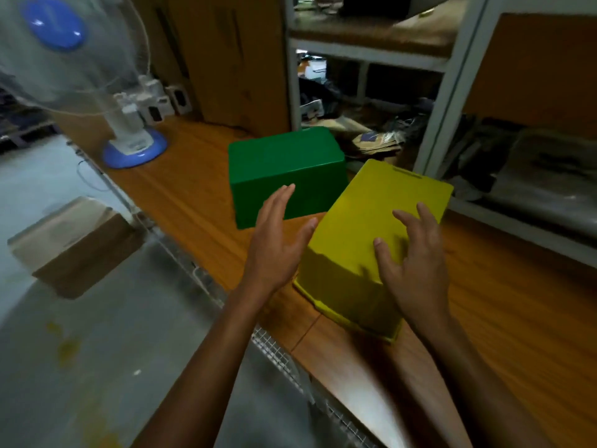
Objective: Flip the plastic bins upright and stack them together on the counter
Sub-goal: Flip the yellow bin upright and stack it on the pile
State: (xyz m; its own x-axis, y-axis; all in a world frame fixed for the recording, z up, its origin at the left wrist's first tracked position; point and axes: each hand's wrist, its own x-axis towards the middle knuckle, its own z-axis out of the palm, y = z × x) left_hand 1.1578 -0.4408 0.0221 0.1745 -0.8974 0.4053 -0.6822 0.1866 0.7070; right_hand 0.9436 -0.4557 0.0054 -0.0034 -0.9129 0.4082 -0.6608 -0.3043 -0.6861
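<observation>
Two plastic bins sit upside down on the wooden worktop (pixel 181 195), their flat bases facing up. The green bin (pixel 287 176) is a plain, glossy box with slightly flared walls, resting square on its rim. The yellow bin (pixel 378 234) lies just beside the green bin, nearer the worktop's front edge and turned at an angle to it, one corner close to the green bin's wall. Its rim lip shows along the bottom, and a narrow slot marks the far edge of its base.

Storeroom, cluttered metal shelving (pixel 449 69) (cardboard boxes (pixel 74 244)), wooden counter (pixel 517 318)
</observation>
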